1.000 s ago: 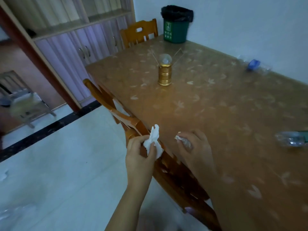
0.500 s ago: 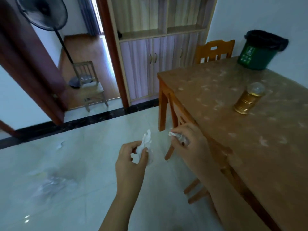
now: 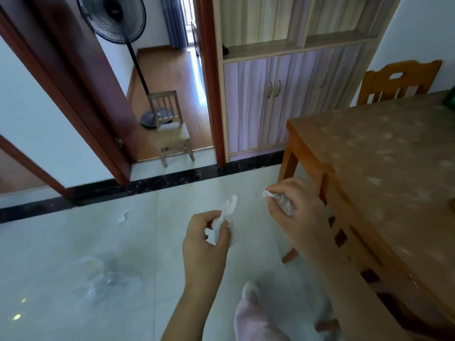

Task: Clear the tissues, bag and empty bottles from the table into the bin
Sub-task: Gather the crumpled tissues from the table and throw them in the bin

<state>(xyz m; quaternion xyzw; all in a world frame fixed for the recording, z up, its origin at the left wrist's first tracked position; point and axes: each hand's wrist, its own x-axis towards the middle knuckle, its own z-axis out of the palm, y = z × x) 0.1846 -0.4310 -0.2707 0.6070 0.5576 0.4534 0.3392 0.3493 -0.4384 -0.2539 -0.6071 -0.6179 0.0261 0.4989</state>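
Tissue (image 3: 229,210) hangs pinched in the fingers (image 3: 208,216) of your left hand (image 3: 204,244). Your right hand (image 3: 298,210) grips a crumpled wad (image 3: 282,203). Both are over the floor (image 3: 98,242), left of the table (image 3: 369,148). Grip firmly, find the bin, which is out of view, and release only directly above it.

Crumpled white paper tissue (image 3: 227,210), pinched between thumb and fingertips of the left hand (image 3: 204,239), loose end standing upward, held over the pale floor tiles. Smaller wadded white tissue (image 3: 268,194), gripped in the curled fingers of the right hand (image 3: 295,210), white tip poking out toward the left, held just beside the tabletop's near corner. Both held apart from each other in the air, touching nothing but the hands.
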